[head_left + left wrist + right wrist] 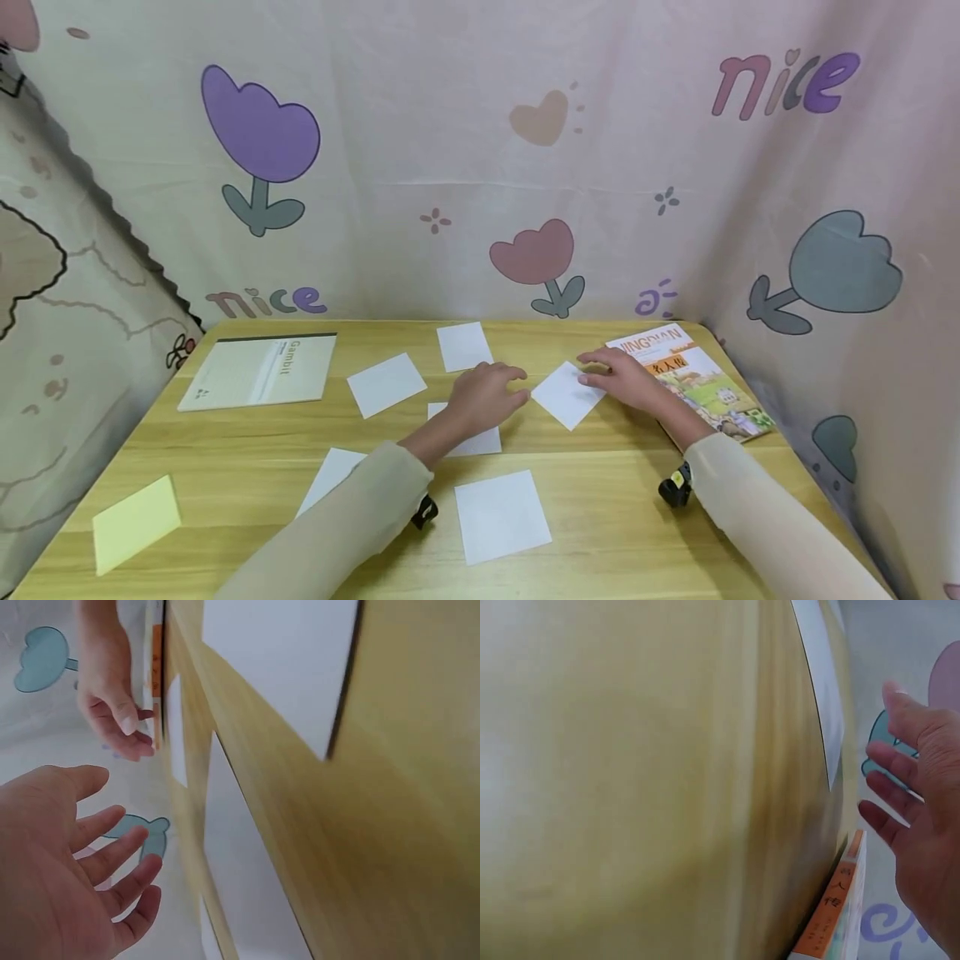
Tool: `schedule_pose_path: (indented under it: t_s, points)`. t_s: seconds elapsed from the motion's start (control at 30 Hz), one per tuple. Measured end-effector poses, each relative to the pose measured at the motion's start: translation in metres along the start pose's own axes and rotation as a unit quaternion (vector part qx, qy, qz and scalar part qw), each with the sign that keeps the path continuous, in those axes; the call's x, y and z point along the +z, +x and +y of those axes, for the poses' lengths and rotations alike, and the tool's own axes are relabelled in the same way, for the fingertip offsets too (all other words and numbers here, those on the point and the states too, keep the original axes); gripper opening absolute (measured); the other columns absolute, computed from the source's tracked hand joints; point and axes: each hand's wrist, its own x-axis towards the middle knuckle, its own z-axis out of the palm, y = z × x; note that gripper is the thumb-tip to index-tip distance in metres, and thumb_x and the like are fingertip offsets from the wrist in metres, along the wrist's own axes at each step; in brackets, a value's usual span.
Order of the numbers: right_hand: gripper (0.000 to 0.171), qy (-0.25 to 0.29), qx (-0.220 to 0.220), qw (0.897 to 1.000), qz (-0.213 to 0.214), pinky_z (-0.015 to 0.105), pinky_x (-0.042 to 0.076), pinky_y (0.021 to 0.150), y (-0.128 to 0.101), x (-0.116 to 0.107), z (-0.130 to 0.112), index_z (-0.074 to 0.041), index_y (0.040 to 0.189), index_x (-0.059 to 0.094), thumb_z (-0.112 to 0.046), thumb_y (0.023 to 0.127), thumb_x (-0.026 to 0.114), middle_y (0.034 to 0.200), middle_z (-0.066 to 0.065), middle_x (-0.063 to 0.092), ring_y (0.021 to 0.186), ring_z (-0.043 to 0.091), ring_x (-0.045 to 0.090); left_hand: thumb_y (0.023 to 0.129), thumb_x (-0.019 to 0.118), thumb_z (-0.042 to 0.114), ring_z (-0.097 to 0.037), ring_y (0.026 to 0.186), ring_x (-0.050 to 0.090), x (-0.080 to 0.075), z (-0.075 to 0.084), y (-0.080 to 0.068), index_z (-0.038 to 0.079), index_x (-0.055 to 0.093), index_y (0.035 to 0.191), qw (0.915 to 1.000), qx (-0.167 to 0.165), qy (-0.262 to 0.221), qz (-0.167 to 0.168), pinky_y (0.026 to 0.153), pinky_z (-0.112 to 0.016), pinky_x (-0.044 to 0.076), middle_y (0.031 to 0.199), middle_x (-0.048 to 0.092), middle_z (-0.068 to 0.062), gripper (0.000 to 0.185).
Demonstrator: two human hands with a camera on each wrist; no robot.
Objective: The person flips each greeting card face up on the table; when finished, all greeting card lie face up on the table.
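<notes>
On the wooden table [615,500], my right hand [611,375] lies with straight fingers on the right corner of a tilted white paper square [562,404]. My left hand [491,392] hovers just left of that square, over another white sheet [480,442], with its fingers relaxed and holding nothing. The left wrist view shows the left hand [90,855] with its palm bare, and the right hand [112,705] beyond it. In the right wrist view the right hand [915,810] has spread fingers beside the colourful book [832,907].
Several more white squares [386,383] [463,345] [501,515] lie on the table. A yellow sheet [137,521] sits front left, a white notebook [258,371] back left, and a colourful book [720,396] by the right hand. Printed fabric walls stand on three sides.
</notes>
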Motion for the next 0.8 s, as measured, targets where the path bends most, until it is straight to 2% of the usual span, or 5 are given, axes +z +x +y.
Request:
schedule_pose_path:
  t_s: [0.17,0.37,0.6,0.8]
  points:
    - [0.040,-0.009,-0.016,1.000,-0.015,0.054,0.034,0.103,0.015,-0.003,0.013,-0.009,0.123,0.063,-0.029,0.088,0.069,0.126,0.011,0.061,0.122,0.034,0.049,0.091,0.058,0.045,-0.018,0.104,0.058,0.010,-0.002,0.016,0.024,0.067,0.117,0.9996,-0.011,-0.019,-0.018,0.083,-0.040,0.045,0.115,0.066,0.009,0.035]
    - [0.039,0.012,0.003,0.999,-0.038,0.050,0.039,0.100,0.028,-0.002,0.022,-0.009,0.124,0.063,-0.023,0.088,0.069,0.125,0.010,0.061,0.117,0.030,0.053,0.089,0.063,0.046,-0.016,0.102,0.058,0.021,-0.004,0.033,0.025,0.068,0.110,0.9979,-0.026,-0.043,-0.040,0.086,-0.041,0.042,0.105,0.068,0.010,0.031]
    - [0.032,0.036,0.002,0.999,-0.036,0.046,0.043,0.095,0.041,0.001,0.024,-0.010,0.118,0.066,-0.018,0.088,0.070,0.117,0.008,0.065,0.109,0.026,0.056,0.086,0.068,0.044,-0.011,0.090,0.059,0.022,-0.006,0.043,0.023,0.068,0.103,0.9961,-0.046,-0.055,-0.053,0.082,-0.037,0.044,0.095,0.067,0.012,0.027]
    - [0.027,0.040,-0.004,0.999,-0.034,0.045,0.042,0.096,0.045,0.004,0.025,-0.010,0.114,0.068,-0.016,0.087,0.070,0.115,0.008,0.064,0.111,0.026,0.055,0.083,0.073,0.038,-0.013,0.099,0.050,0.029,-0.013,0.048,0.025,0.069,0.096,0.9943,-0.035,-0.072,-0.070,0.089,-0.037,0.038,0.088,0.065,0.018,0.018]
